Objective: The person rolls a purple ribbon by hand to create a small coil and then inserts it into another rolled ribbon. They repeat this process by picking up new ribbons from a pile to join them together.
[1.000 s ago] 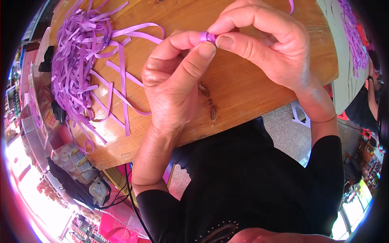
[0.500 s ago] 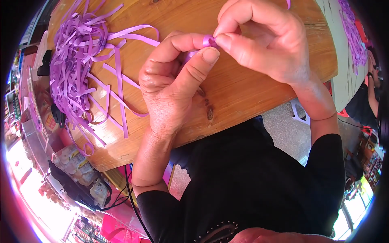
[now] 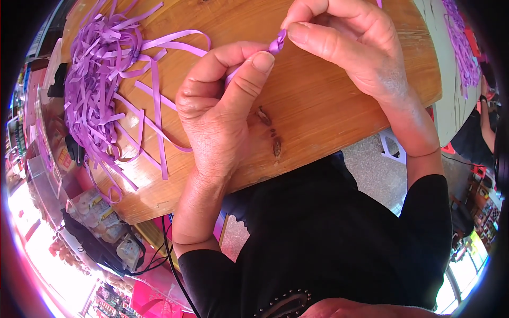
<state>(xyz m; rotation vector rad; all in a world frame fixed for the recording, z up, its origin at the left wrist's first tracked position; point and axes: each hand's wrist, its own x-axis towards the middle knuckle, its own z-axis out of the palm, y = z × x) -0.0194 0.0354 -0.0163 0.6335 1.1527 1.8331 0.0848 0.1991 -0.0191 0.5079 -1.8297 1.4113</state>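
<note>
— What have my hands got?

— My left hand [image 3: 220, 114] and right hand [image 3: 352, 45] are both closed in a pinch on one twisted purple ribbon piece [image 3: 277, 42], thumb and fingertips tight on it, held just above the wooden table [image 3: 328, 111].

— And the rest of it?

— A loose pile of purple ribbon strips [image 3: 103, 90] lies well to my left on the same table.
</note>
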